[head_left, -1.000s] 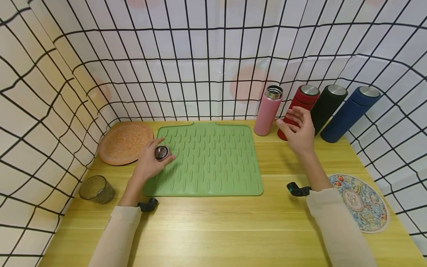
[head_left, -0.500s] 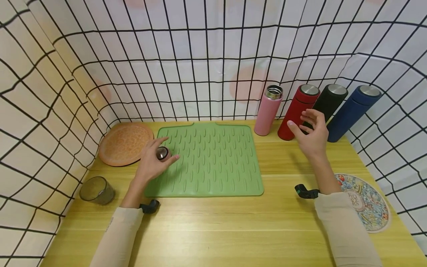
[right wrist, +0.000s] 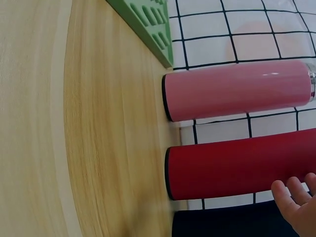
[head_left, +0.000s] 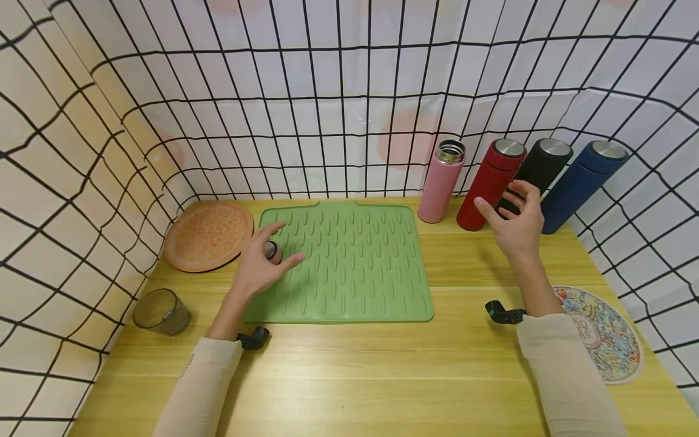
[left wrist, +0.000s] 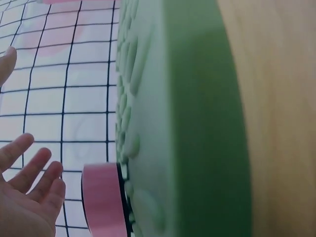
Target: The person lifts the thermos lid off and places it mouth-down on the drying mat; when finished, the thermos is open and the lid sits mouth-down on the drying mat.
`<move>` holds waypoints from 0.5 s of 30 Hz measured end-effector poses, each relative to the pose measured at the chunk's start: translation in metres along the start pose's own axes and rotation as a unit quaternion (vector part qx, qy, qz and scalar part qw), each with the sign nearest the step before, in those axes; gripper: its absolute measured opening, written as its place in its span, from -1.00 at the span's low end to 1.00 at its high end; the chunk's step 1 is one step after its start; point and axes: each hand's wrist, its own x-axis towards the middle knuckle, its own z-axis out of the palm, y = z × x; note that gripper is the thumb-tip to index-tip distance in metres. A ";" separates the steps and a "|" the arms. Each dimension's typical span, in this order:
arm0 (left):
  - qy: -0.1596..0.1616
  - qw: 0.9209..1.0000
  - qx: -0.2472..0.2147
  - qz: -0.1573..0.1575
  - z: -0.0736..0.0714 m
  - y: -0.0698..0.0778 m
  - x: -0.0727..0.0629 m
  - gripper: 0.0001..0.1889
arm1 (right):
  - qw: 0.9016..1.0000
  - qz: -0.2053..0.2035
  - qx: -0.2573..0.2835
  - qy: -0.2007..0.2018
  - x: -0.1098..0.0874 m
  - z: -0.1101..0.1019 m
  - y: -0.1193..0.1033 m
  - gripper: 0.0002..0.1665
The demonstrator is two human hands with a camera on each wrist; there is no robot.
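No word, brand or number can be read with certainty. The patterned round mat (head_left: pixel 614 337) at the right of the worktop (head_left: pixel 382 376) bears letter-like marks in rows on its pale centre disc (head_left: pixel 587 331), too small and blurred to make out. A faint line of small dark marks runs along the left sleeve (head_left: pixel 199 379), also illegible.

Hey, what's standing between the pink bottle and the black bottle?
Just the red bottle. In the head view it stands upright between the open pink bottle and the black bottle.
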 end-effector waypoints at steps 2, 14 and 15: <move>-0.001 1.000 -0.008 -0.001 0.003 0.003 0.000 -0.13 | 1.000 0.009 -0.002 -0.003 0.001 0.001 0.001 -0.06; -0.003 0.998 -0.056 0.013 0.018 0.016 0.006 -0.15 | 0.999 0.048 -0.003 0.001 0.006 0.012 0.007 0.01; -0.006 0.998 -0.060 0.016 0.018 0.016 0.006 -0.15 | 0.999 0.049 -0.004 0.000 0.007 0.013 0.008 0.02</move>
